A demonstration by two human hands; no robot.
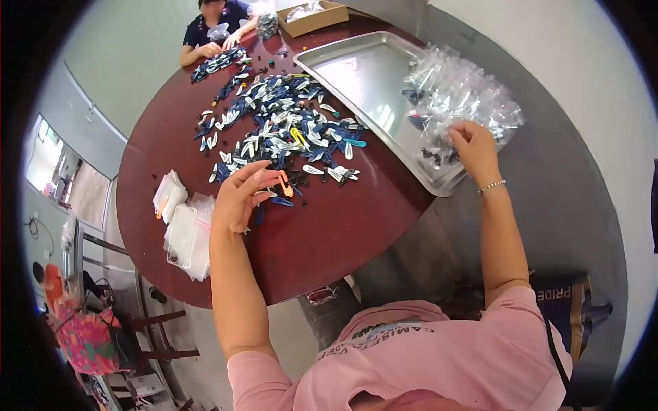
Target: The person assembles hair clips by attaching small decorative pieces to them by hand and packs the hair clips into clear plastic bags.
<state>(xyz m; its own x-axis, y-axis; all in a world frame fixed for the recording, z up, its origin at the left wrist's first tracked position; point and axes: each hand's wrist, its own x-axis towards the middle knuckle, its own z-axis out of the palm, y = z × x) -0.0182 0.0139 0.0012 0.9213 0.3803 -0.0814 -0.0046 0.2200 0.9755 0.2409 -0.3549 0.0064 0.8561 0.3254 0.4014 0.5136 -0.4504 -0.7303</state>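
Note:
My left hand is over the near side of the table, thumb and fingers pinched on an orange snap hair clip. Just beyond it spreads a big pile of hair clips, mostly white and dark blue with a few yellow and teal ones. On the right, my right hand reaches over the metal tray, fingertips closed on a small clear plastic bag. Many filled clear bags are heaped along the tray's right side, some with dark pieces inside.
Stacks of flat plastic bags lie on the left of the round table. Across it, a co-worker has both hands by a smaller clip pile. A cardboard box and a filled bag stand at the back.

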